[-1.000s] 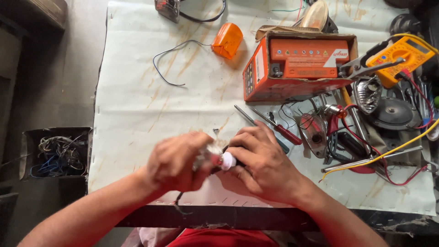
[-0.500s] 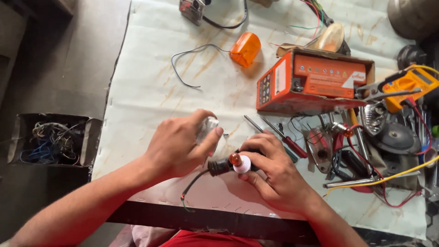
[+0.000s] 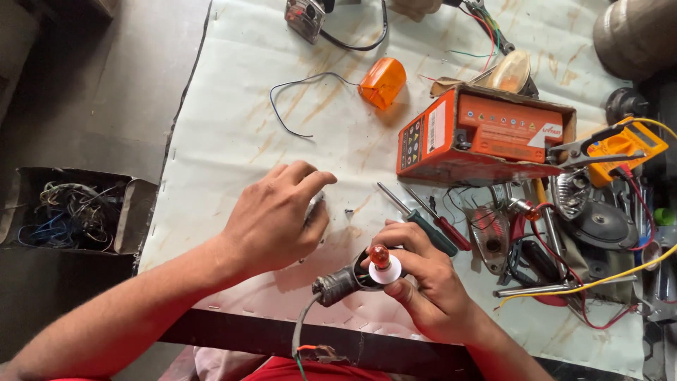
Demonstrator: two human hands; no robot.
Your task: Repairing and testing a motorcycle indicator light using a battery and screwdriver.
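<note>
While the right hand [image 3: 430, 282] keeps a closed grip on a black bulb socket [image 3: 347, 279] near the front edge of the worktop [image 3: 226, 141], a small amber bulb [image 3: 380, 256] stands seated in the socket's white collar, and a grey lead hangs from the socket over that edge. The left hand [image 3: 278, 215] lies just beside it, fingers curled over a small pale part [image 3: 314, 206]; whether this grip is clenched cannot be told. Two screwdrivers [image 3: 423, 224] lie just beyond the right hand.
</note>
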